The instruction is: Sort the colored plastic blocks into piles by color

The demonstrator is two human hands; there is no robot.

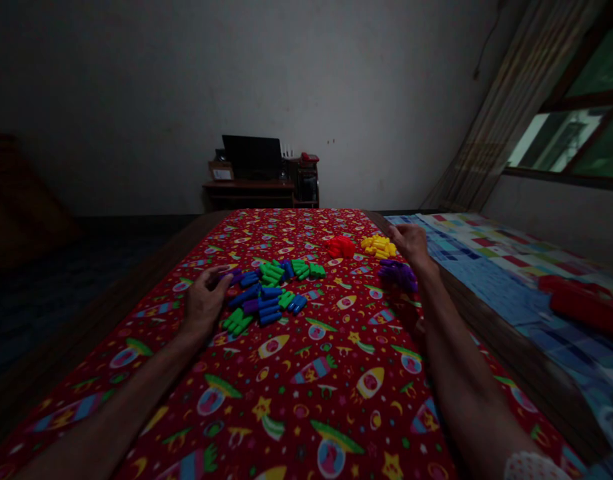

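On the left of the red cloth lies a mixed heap of small plastic toy blocks with rounded, finger-like bars: blue blocks (pixel 270 312), green blocks (pixel 272 272) and a few purple ones. My left hand (pixel 205 301) is at the heap's left edge, thumb and fingers closed on a purple block (pixel 233 275). My right hand (pixel 410 244) is raised at the cloth's right edge with its fingers bent together; whether anything is in them is hidden. Just below it sits a purple pile (pixel 398 275). To its left are a yellow pile (pixel 379 247) and a red pile (pixel 340 247).
The patterned red cloth (pixel 316 373) covers a long brown surface (pixel 551 380). On the right, a checked bedspread (pixel 491 267) bears a red case (pixel 586 307). A desk with a monitor (pixel 252 157) and a red telephone (pixel 309 157) stands by the far wall.
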